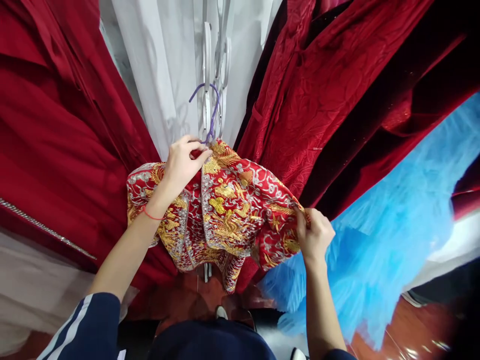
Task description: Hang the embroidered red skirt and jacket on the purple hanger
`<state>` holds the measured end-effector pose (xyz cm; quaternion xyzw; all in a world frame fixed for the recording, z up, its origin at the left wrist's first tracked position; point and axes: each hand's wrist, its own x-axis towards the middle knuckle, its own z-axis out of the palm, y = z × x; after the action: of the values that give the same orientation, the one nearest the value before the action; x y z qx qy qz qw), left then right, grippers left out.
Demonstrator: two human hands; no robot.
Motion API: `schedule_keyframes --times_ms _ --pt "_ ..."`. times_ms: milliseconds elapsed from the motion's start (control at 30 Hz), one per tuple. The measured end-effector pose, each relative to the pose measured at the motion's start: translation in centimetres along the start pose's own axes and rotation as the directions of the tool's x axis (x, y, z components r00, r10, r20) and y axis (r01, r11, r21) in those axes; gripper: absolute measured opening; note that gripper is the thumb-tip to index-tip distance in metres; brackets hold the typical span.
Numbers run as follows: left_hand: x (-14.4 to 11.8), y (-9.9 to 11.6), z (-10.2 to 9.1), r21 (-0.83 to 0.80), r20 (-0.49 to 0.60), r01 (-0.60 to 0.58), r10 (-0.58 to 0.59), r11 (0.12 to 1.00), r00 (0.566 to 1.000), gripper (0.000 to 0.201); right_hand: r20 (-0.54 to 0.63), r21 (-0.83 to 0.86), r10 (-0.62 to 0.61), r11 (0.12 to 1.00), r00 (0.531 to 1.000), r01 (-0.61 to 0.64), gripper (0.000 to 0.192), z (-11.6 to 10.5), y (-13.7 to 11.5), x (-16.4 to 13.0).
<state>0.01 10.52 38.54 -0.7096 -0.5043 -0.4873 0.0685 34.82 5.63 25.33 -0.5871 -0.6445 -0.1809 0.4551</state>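
Left hand point(185, 162) pinches the embroidered jacket point(227, 212) by its collar point(212, 165); right hand point(316, 232) clamps fingers on its sleeve point(278, 227). Likely soft, weighty; best held by edges, sparing stitching

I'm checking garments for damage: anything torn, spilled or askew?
No tear or spill shows. The embroidered jacket just looks lopsided: the right hand holds one sleeve out sideways, while the left hand is at the neckline.
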Motion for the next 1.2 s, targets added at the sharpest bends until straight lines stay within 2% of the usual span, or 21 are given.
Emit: schedule_keyframes --times_ms 33,100,167,200,300,367,467,533,600,633,700,767,867,933,1000,1067,1100,1167,1200 --pt "0.1 -0.2 -0.1 -0.008 0.035 0.005 -0.005 1.000 0.999 0.024 0.037 0.049 0.022 0.999 0.999 -0.024 0.039 0.5 0.2 -0.6" --pt "0.3 -0.4 -0.4 0.002 0.100 0.014 -0.014 1.000 0.995 0.024 0.187 0.168 0.032 0.984 0.982 -0.064 0.044 1.2 0.5 -1.1" --pt "0.4 -0.4 -0.6 0.030 0.147 0.008 -0.012 1.000 0.989 0.023 0.328 0.286 -0.023 0.955 0.944 -0.076 0.045 1.5 0.4 -0.7" --pt "0.4 -0.4 -0.6 0.038 0.161 0.000 -0.006 0.999 0.987 0.023 0.364 0.342 -0.049 0.936 0.930 -0.084 0.043 1.4 0.3 -0.3" --pt "0.3 0.2 -0.4 0.015 0.172 0.004 -0.006 1.000 0.985 0.026 0.345 0.493 -0.029 0.856 0.938 -0.155 0.032 1.0 -0.5 2.0" --pt "0.1 0.7 0.0 -0.014 0.130 0.042 -0.040 0.999 0.991 0.028 0.336 0.547 0.005 0.813 0.942 -0.199 0.039 0.9 -1.1 3.6" --pt "-0.1 1.1 0.3 -0.052 0.088 0.077 -0.072 0.996 0.993 0.022 0.359 0.536 -0.073 0.832 0.930 -0.142 0.032 1.2 -1.7 5.3" --pt "-0.1 0.9 0.2 -0.091 0.150 0.071 -0.057 0.993 0.987 0.020 0.261 0.519 -0.107 0.854 0.959 -0.046 0.031 1.8 -1.9 5.4" --pt "0.0 0.6 -0.1 -0.130 0.240 0.065 -0.032 0.989 0.970 0.020 0.036 0.497 -0.050 0.868 0.998 0.026 0.030 2.7 -2.2 4.6" --pt "0.0 0.5 -0.3 -0.139 0.273 0.058 -0.019 0.989 0.962 0.020 -0.095 0.476 -0.001 0.878 0.996 0.046 0.030 3.3 -2.3 4.0" --pt "-0.2 0.5 -0.6 -0.129 0.303 0.030 0.011 0.991 0.953 0.021 -0.305 0.418 0.076 0.907 0.949 0.062 0.031 4.6 -2.4 2.9" --pt "-0.6 0.6 -1.0 -0.093 0.277 -0.017 0.043 0.996 0.960 0.021 -0.388 0.343 0.075 0.937 0.918 0.069 0.032 5.5 -2.1 2.2" --pt "-1.7 0.0 -1.6 -0.026 0.084 -0.035 0.037 0.999 0.996 0.024 -0.295 0.257 -0.038 0.959 0.955 0.117 0.032 5.2 -1.3 2.4" --pt "-2.5 -1.5 -2.1 0.019 -0.049 0.019 -0.019 1.000 0.999 0.040 -0.214 0.251 -0.097 0.956 0.972 0.151 0.028 3.9 -1.1 3.2" --pt "-3.3 -4.1 -2.6 0.037 -0.021 0.065 -0.064 0.997 0.998 0.051 -0.156 0.294 -0.145 0.937 0.977 0.186 0.023 2.4 -1.8 4.5" --pt "-3.8 -7.1 -3.0 0.012 0.118 0.063 -0.064 0.998 0.991 0.051 -0.065 0.351 -0.213 0.909 0.975 0.223 0.028 1.3 -3.3 6.3" --pt "-4.0 -8.5 -3.1 0.001 0.150 0.048 -0.048 0.999 0.987 0.052 -0.008 0.379 -0.247 0.896 0.969 0.232 0.033 1.0 -4.3 7.3" --pt "-4.3 -11.0 -3.3 0.008 0.149 0.001 -0.003 1.000 0.989 0.052 0.144 0.449 -0.276 0.874 0.950 0.185 0.039 1.1 -6.0 9.5" --pt "-4.4 -12.0 -3.4 0.025 0.128 -0.019 0.016 1.000 0.992 0.050 0.252 0.496 -0.285 0.859 0.925 0.130 0.042 1.3 -6.6 10.6"
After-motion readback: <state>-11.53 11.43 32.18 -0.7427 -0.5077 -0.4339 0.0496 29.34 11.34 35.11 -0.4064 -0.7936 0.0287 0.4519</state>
